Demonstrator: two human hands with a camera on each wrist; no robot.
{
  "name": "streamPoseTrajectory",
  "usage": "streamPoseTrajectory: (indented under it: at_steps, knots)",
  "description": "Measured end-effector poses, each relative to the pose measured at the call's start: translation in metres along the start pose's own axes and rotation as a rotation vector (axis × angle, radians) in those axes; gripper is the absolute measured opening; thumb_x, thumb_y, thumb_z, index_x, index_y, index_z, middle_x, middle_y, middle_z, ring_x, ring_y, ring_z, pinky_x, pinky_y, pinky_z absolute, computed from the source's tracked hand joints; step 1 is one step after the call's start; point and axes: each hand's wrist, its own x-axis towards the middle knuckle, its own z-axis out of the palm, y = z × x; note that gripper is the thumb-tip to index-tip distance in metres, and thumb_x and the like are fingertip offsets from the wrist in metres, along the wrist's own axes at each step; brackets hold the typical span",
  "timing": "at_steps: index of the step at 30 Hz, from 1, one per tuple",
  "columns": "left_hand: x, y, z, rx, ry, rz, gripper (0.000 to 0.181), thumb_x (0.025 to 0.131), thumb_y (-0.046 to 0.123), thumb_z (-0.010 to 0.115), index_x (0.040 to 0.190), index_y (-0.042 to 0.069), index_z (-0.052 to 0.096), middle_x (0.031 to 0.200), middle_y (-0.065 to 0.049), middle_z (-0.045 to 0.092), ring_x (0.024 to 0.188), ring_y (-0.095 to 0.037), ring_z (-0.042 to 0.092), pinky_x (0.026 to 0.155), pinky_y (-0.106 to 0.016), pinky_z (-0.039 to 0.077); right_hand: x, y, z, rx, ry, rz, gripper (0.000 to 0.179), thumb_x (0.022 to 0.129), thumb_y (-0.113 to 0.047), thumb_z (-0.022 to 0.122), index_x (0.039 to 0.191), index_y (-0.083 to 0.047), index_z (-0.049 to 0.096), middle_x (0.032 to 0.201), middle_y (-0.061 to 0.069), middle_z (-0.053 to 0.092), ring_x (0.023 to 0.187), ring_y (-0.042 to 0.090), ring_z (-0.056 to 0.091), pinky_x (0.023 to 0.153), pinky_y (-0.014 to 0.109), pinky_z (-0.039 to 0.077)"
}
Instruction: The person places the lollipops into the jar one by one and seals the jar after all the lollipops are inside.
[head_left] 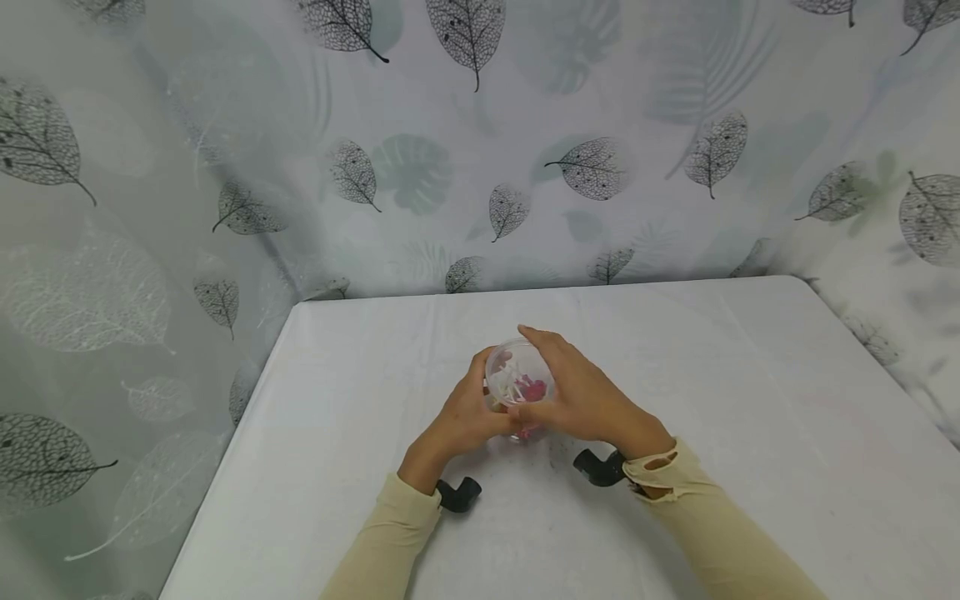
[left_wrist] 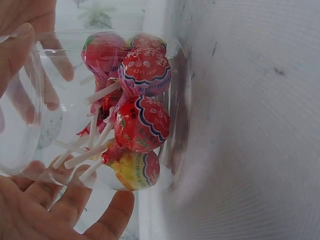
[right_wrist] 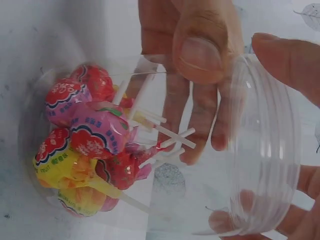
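A clear plastic jar (head_left: 517,367) stands upright between both hands, its base right at the white tabletop. Wrapped lollipops (right_wrist: 100,130) in red, pink and yellow lie in its lower part, their white sticks pointing mostly upward. My left hand (head_left: 465,417) grips the jar's side, thumb and fingers spread around the wall. Around the clear, ridged top (right_wrist: 265,150) of the jar curl the thumb and fingers of my right hand (head_left: 585,387). Through the transparent wall, the left wrist view shows several lollipops (left_wrist: 142,122) bunched against the bottom.
The white-covered table (head_left: 360,358) reaches back to a leaf-patterned curtain (head_left: 465,167), which also hangs along the left and right sides. Black curved pieces (head_left: 459,495) are strapped at both wrists, close to the beige sleeves (head_left: 397,517).
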Motion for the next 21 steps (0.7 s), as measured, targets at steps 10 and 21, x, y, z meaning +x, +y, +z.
streamPoseTrajectory:
  at_steps: [10, 21]
  knots:
    - [-0.0004, 0.0004, -0.0014, -0.004, -0.008, 0.006, 0.101, 0.075, 0.030, 0.081, 0.160, 0.020, 0.026, 0.141, -0.005, 0.053, 0.124, -0.020, 0.054, 0.114, -0.051, 0.042, -0.0012, -0.0018, -0.0031, 0.016, -0.019, -0.009, 0.102, 0.083, -0.037, 0.086, 0.165, -0.016, 0.028, 0.164, 0.008, 0.036, 0.146, 0.031, 0.042, 0.114, 0.060, 0.040]
    - [-0.0006, -0.0014, -0.0010, -0.011, -0.006, 0.009, 0.100, 0.075, 0.028, 0.082, 0.159, 0.021, 0.027, 0.143, -0.006, 0.052, 0.125, -0.020, 0.053, 0.114, -0.050, 0.042, -0.0014, -0.0045, -0.0027, 0.014, -0.021, 0.032, 0.108, 0.082, -0.048, 0.086, 0.166, -0.020, 0.024, 0.165, 0.009, 0.033, 0.140, 0.033, 0.048, 0.110, 0.059, 0.044]
